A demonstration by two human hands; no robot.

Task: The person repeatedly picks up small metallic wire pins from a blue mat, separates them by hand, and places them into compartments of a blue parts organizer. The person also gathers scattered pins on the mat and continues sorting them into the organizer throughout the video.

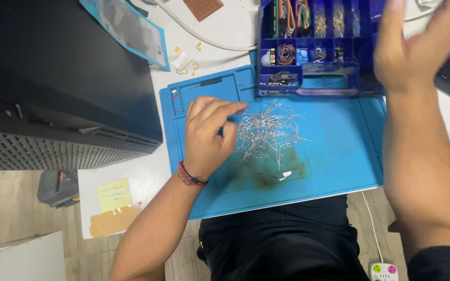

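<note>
Silvery wire-legged components (269, 132), a loose tangled heap, lie at centre frame on the blue silicone work mat (339, 156). Left hand (209, 135): grip drawn together, thumb and forefinger pinched at the heap's left edge; whether a piece sits between the fingertips cannot be told. The heap lies immediately right of this hand, touching or just beside the fingertips, its spread running mostly left to right, single legs pointing every way. Right hand (417, 47): raised at upper right of the frame, fingers apart and blurred, holding nothing visible, well apart from the heap; the left hand is much the nearer.

Blue compartment organiser case (313, 52): open, upper centre, its handle edge resting on the mat's top border just above the heap; compartments hold coloured jumper wires and small parts. Open mat shows below and right of the heap, with a brownish stain (266, 177) below it. Mat's near edge is toward the person's body. Black perforated box (63, 88): upper left, beside the mat. White table (131, 177): carries a yellow sticky note (114, 195) at lower left.
</note>
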